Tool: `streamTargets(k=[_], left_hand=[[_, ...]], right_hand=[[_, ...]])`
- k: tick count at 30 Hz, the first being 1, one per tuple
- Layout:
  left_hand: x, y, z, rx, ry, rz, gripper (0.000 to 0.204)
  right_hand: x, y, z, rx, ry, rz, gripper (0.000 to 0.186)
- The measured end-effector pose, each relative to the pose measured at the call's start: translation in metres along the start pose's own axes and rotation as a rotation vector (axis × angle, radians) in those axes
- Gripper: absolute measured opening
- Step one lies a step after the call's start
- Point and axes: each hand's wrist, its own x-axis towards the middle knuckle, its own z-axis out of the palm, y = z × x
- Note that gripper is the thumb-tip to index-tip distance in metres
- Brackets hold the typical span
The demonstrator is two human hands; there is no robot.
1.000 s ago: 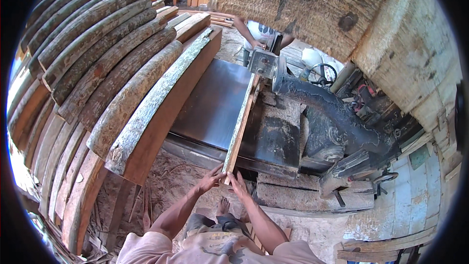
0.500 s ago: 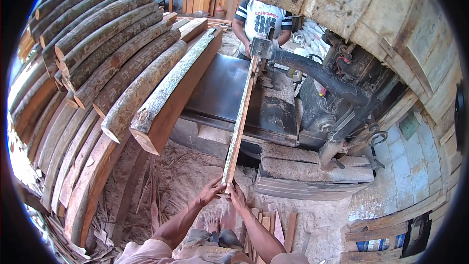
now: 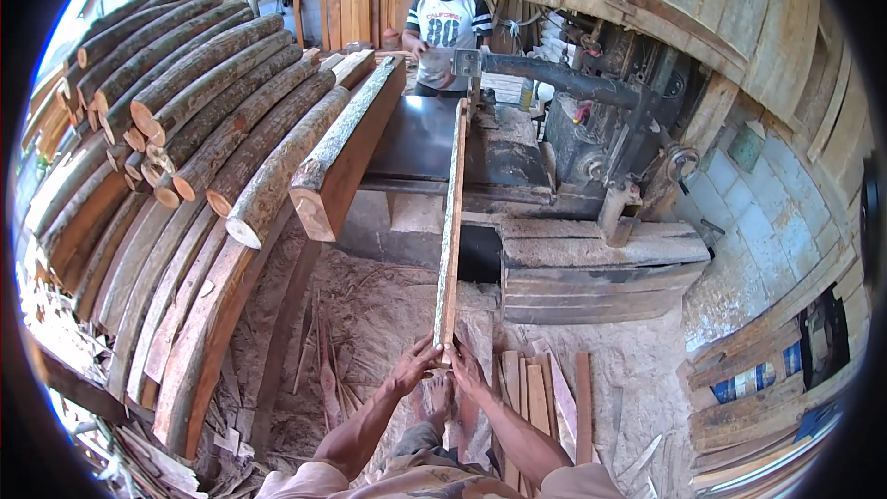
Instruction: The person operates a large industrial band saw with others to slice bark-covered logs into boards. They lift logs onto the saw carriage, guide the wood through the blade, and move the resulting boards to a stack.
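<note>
Drawn farther back off the metal saw table (image 3: 407, 143) than half a second ago, the bark-edged wooden strip (image 3: 451, 231) overhangs its near edge; I see left hand (image 3: 415, 366) and right hand (image 3: 469, 373) gripping its near end from either side.

A pale block wall (image 3: 769, 187) rises right of the dusty, daylit floor (image 3: 642, 351).

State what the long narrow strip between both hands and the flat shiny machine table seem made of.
Long narrow brown strip: wood, unfinished, judging by apparent bark along one side. Flat dark shiny machine table: probably smooth bare metal, given its glare.
</note>
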Motion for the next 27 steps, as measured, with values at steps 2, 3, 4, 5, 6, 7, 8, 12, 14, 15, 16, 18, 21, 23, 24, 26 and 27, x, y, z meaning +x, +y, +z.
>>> streamTargets(k=[2, 3, 4, 5, 6, 7, 8, 12, 14, 15, 16, 18, 21, 23, 24, 26, 27], left_hand=[[-0.033, -0.008, 0.014, -0.045, -0.011, 0.009, 0.068], [-0.038, -0.023, 0.013, -0.039, -0.023, -0.009, 0.068], [-0.048, -0.038, 0.006, -0.032, -0.01, -0.015, 0.068], [-0.061, -0.051, 0.001, -0.025, -0.011, -0.002, 0.069], [-0.075, -0.065, -0.004, -0.018, -0.013, 0.01, 0.069], [-0.093, -0.072, 0.009, -0.103, -0.03, -0.026, 0.068], [-0.115, -0.08, 0.012, -0.046, -0.058, -0.063, 0.077], [-0.16, -0.13, 0.036, -0.135, -0.316, -0.073, 0.076], [-0.171, -0.132, 0.057, -0.243, -0.512, -0.174, 0.074], [-0.178, -0.126, 0.071, -0.264, -0.486, -0.229, 0.066], [-0.179, -0.134, 0.081, -0.211, -0.395, -0.223, 0.051], [-0.194, -0.128, 0.1, -0.243, -0.391, -0.329, 0.032], [-0.244, -0.125, 0.146, -0.028, -0.625, -0.559, 0.038], [-0.29, -0.129, 0.196, 0.095, -0.847, -0.753, 0.04], [-0.317, -0.132, 0.219, 0.146, -0.984, -0.795, 0.042], [-0.361, -0.161, 0.244, 0.04, -1.288, -1.013, 0.045], [-0.379, -0.154, 0.257, 0.131, -1.492, -1.076, 0.047]], right_hand=[[-0.027, 0.015, 0.002, 0.031, -0.005, 0.065, 0.067], [-0.038, 0.032, 0.003, 0.038, 0.012, 0.044, 0.066], [-0.058, 0.028, 0.011, 0.05, 0.003, 0.049, 0.066], [-0.084, 0.013, 0.017, 0.094, -0.025, 0.081, 0.063], [-0.104, 0.006, 0.021, 0.138, -0.053, 0.114, 0.059], [-0.117, 0.031, 0.017, 0.212, -0.059, 0.129, 0.062], [-0.141, 0.047, 0.019, 0.222, -0.054, 0.127, 0.062], [-0.247, 0.052, -0.013, -0.39, 0.432, 0.046, 0.066], [-0.304, 0.06, -0.056, -0.851, 0.863, -0.003, 0.071], [-0.334, 0.053, -0.078, -1.01, 0.905, 0.001, 0.07], [-0.366, 0.07, -0.092, -1.005, 0.886, 0.095, 0.074], [-0.432, 0.103, -0.102, -1.087, 0.789, 0.322, 0.076], [-0.495, 0.116, -0.088, -0.023, 0.874, 0.546, 0.071], [-0.528, 0.048, -0.074, 0.892, 0.575, 0.352, 0.076], [-0.555, 0.041, -0.057, 0.729, 0.597, 0.261, 0.068], [-0.601, -0.017, -0.057, 0.378, 0.891, 0.549, 0.048], [-0.62, -0.056, -0.05, 0.325, 1.105, 0.534, 0.041]])
